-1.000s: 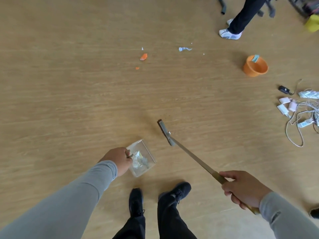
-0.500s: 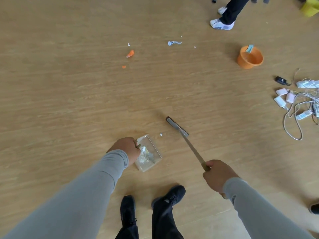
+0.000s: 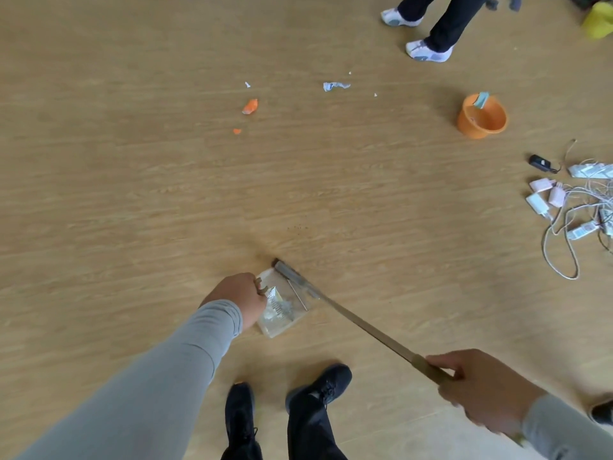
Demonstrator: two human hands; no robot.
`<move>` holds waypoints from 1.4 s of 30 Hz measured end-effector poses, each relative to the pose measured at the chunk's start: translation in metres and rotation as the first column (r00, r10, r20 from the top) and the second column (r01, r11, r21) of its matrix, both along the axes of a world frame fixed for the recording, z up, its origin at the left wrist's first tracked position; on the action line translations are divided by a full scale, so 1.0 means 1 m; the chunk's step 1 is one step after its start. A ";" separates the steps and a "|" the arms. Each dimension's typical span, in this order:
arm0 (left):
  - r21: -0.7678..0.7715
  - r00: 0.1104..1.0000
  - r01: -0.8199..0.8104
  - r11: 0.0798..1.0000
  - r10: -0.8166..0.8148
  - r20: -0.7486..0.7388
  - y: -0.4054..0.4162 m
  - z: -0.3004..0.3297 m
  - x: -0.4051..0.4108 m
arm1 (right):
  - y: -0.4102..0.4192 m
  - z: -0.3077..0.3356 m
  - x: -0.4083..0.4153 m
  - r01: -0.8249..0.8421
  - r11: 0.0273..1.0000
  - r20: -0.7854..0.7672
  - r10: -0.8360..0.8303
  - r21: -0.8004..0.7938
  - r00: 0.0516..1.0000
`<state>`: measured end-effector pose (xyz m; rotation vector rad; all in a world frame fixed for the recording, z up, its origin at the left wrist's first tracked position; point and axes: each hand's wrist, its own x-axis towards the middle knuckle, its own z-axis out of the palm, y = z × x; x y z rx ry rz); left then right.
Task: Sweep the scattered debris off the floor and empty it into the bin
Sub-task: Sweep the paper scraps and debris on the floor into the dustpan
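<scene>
My left hand [image 3: 239, 298] grips the handle of a clear plastic dustpan [image 3: 282, 310] resting on the wooden floor, with pale scraps inside it. My right hand [image 3: 481, 390] holds the long handle of a broom [image 3: 358, 322]; its narrow grey head [image 3: 292, 273] lies at the pan's open far edge. Farther off on the floor lie an orange scrap [image 3: 250, 106], a smaller orange bit [image 3: 237, 131] and a crumpled white-blue paper [image 3: 335, 86]. An orange bin [image 3: 481, 117] stands at the right with something teal on its rim.
A tangle of white chargers and cables [image 3: 577, 207] lies at the right edge. Another person's legs and white shoes [image 3: 428, 49] stand at the top. A yellow object [image 3: 598, 19] is in the top right corner. My own black shoes [image 3: 318, 383] are below the dustpan.
The broom head has swept left and toward me, from open floor to the dustpan's mouth. The small white bit that lay beside the pan is no longer seen. My left hand stays on the pan.
</scene>
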<state>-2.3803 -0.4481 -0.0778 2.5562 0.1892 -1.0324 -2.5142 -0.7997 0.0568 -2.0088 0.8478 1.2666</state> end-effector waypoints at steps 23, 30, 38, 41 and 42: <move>-0.062 1.000 -0.013 0.998 0.011 -0.029 0.031 0.030 -0.056 | 0.043 0.033 -0.027 0.144 0.989 0.002 -0.144 0.018 0.990; -0.136 0.991 -0.127 0.983 0.132 0.032 0.072 0.093 -0.068 | 0.065 0.048 -0.051 0.188 0.982 0.110 -0.189 0.023 0.976; -0.200 0.976 -0.136 0.970 0.167 0.144 0.113 0.140 -0.091 | 0.081 0.057 -0.106 0.370 0.927 0.235 -0.373 0.059 0.898; -0.225 0.969 -0.146 0.963 0.185 0.165 0.125 0.150 -0.098 | 0.098 0.047 -0.118 0.487 0.866 0.142 -0.499 0.110 0.855; -0.230 0.967 -0.152 0.961 0.192 0.167 0.128 0.152 -0.100 | 0.102 0.045 -0.118 0.491 0.865 0.134 -0.501 0.104 0.855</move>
